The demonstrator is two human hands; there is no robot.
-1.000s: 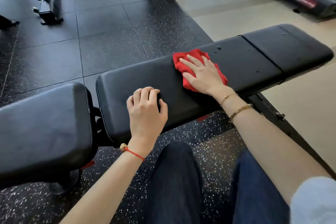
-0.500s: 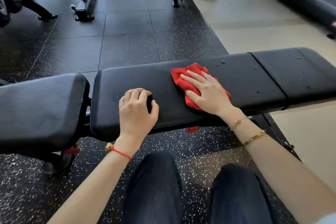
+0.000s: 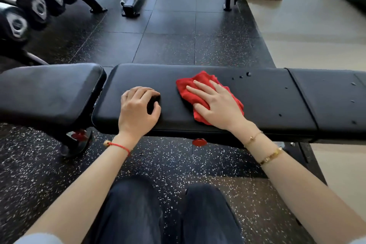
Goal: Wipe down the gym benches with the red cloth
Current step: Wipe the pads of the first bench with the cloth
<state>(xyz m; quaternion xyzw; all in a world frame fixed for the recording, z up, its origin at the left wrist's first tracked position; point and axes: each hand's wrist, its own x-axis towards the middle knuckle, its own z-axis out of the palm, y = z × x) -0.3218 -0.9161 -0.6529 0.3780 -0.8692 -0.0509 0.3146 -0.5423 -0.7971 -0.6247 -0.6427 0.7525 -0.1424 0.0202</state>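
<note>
The right hand [image 3: 216,105] lies flat, fingers straight and spread, pressing the crumpled red cloth [image 3: 200,93] onto the long black padded gym bench [image 3: 263,99], near its middle; the left hand [image 3: 137,108] rests on the same pad just left of the cloth, fingers curled under, gripping nothing; water droplets [image 3: 244,75] dot the pad to the right; black dumbbells on a rack [image 3: 37,6] stand far left.

Two hands [image 3: 215,103], one red cloth [image 3: 187,87], one bench [image 3: 267,95], five dumbbells [image 3: 37,6]
</note>
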